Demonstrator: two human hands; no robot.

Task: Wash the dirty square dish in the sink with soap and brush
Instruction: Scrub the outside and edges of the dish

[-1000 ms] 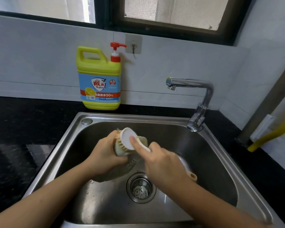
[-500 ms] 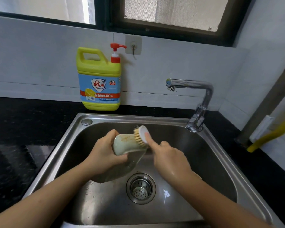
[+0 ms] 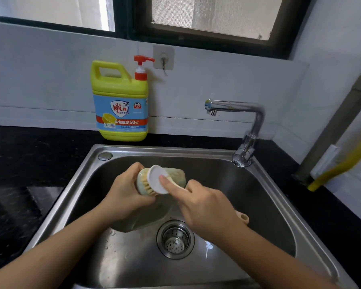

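Over the steel sink (image 3: 77, 184), my left hand (image 3: 125, 195) holds a pale green square dish (image 3: 178, 175) tilted up on its edge. My right hand (image 3: 204, 207) grips a white-backed brush (image 3: 155, 180), forefinger pressed on its round head. The tan bristles press against the dish's left part, close to my left fingers. The brush handle's beige end (image 3: 243, 219) pokes out behind my right wrist. Much of the dish is hidden by the brush and hands. A yellow soap jug (image 3: 120, 101) with a red pump stands on the counter behind the sink.
A chrome faucet (image 3: 246, 130) stands at the sink's back right, spout pointing left, no water running. The drain strainer (image 3: 175, 239) lies below my hands. Black countertop (image 3: 19, 174) flanks the sink. A yellow hose (image 3: 342, 163) runs down the right wall.
The brush has swept left across the dish, from its right edge half a second ago back toward my left fingers. My left hand keeps the dish tilted in the same place.
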